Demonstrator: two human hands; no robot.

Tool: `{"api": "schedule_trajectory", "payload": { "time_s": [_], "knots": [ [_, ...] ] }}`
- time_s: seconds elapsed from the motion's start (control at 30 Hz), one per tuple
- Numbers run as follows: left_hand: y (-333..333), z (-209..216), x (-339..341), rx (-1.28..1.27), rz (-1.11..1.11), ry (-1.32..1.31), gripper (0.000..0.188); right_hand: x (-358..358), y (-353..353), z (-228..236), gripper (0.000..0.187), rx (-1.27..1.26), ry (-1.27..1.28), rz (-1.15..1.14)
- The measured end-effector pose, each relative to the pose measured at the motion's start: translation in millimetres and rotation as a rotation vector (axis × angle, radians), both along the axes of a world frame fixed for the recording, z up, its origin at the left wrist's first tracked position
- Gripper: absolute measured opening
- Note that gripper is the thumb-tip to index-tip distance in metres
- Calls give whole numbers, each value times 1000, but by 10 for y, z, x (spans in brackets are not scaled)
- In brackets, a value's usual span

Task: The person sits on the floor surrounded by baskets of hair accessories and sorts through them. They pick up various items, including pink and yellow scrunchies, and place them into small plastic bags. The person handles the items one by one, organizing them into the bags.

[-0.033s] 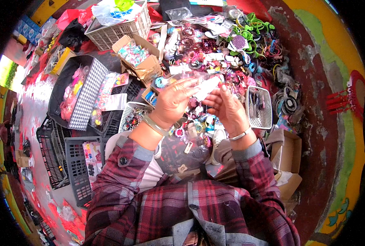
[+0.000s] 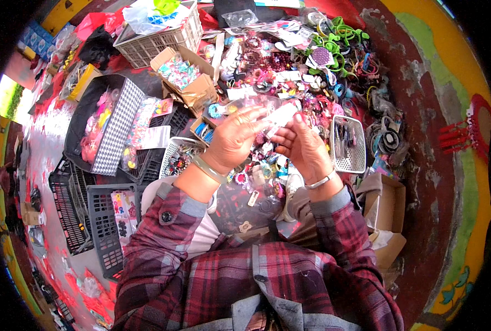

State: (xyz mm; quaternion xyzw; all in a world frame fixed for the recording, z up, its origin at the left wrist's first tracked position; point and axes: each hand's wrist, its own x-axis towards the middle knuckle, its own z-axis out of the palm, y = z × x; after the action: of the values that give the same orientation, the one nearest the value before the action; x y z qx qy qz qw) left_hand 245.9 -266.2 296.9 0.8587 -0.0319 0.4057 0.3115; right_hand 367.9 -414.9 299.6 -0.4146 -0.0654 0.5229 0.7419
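Note:
In front of me both hands meet at a small white card (image 2: 282, 117) with clear plastic wrap about it. My right hand (image 2: 307, 148) has its thumb and curled fingers closed on the card's lower right side. Fingers pressed together, my left hand (image 2: 233, 138) reaches to the card's left end, where the clear plastic (image 2: 256, 102) shows; the exact grip is hidden. Below and beyond the hands spreads a dense heap of hair accessories (image 2: 281, 60), with beaded bands, ties and small cards.
White baskets stand at right (image 2: 348, 144) and left (image 2: 174, 148). Further left are an open cardboard box (image 2: 198, 88), a houndstooth-patterned box (image 2: 118, 127), and a dark grey crate (image 2: 106, 231). Green headbands (image 2: 342, 38) lie at the far right. A flattened carton (image 2: 389, 212) is near my right elbow.
The white card has tilted slightly and shows more of its face. My right hand's fingers have shifted a little left around it; the left hand has hardly moved.

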Motion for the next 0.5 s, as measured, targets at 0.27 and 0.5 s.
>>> {"api": "schedule_trajectory", "payload": {
  "time_s": [0.27,0.5],
  "knots": [
    [-127,-49,-12,-473,-150,279,35,-26,75,101,16,-164,-543,-101],
    [-60,-290,88,-1047,-278,521,55,-19,50,-130,29,-141,-1165,-41]
  ]
}}
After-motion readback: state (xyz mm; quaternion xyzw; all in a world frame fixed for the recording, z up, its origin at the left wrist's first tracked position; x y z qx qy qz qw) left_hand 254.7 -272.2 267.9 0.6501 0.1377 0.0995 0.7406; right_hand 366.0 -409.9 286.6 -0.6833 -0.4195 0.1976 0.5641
